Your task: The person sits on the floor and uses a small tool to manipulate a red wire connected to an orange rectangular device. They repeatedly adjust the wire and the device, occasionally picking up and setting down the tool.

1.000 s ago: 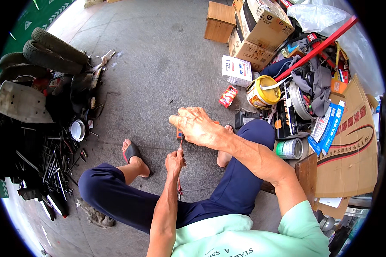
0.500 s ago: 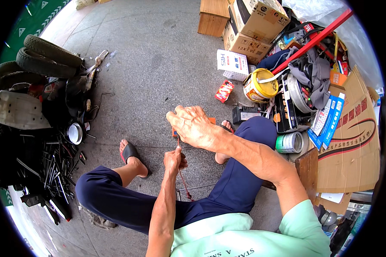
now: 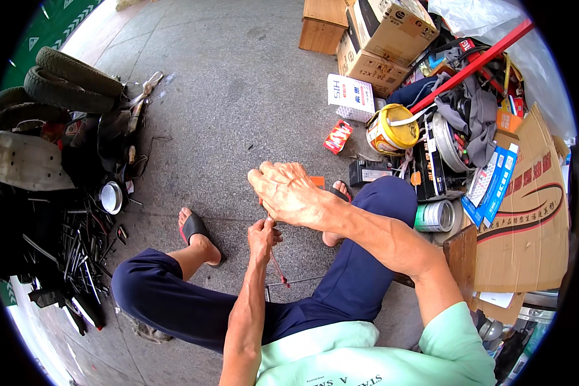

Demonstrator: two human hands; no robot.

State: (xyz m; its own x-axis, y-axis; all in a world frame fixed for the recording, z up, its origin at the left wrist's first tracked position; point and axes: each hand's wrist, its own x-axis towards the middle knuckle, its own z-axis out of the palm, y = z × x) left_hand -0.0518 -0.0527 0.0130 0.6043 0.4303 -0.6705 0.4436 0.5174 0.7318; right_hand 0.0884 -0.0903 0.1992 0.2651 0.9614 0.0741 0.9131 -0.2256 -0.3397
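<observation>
Between my knees, my right hand (image 3: 289,193) is curled over an orange object (image 3: 316,182), mostly hidden beneath it; what its fingers grip cannot be made out. Just below, my left hand (image 3: 261,237) is closed on a thin red cord (image 3: 275,267), its thumb close under the right hand. The cord hangs down behind my left hand to a small reddish clump (image 3: 284,280) beside a thin metal rod (image 3: 304,278).
Old tyres (image 3: 74,90), dark metal parts (image 3: 74,248) and a round tin (image 3: 111,197) lie at the left. At the right stand cardboard boxes (image 3: 376,74), a yellow bucket (image 3: 395,128), a black battery (image 3: 370,172), a wooden board (image 3: 459,257) and a flattened carton (image 3: 521,244).
My right hand has come down slightly toward my left hand, narrowing the gap between them. The left hand still grips the cord. The whole view has shifted a little.
</observation>
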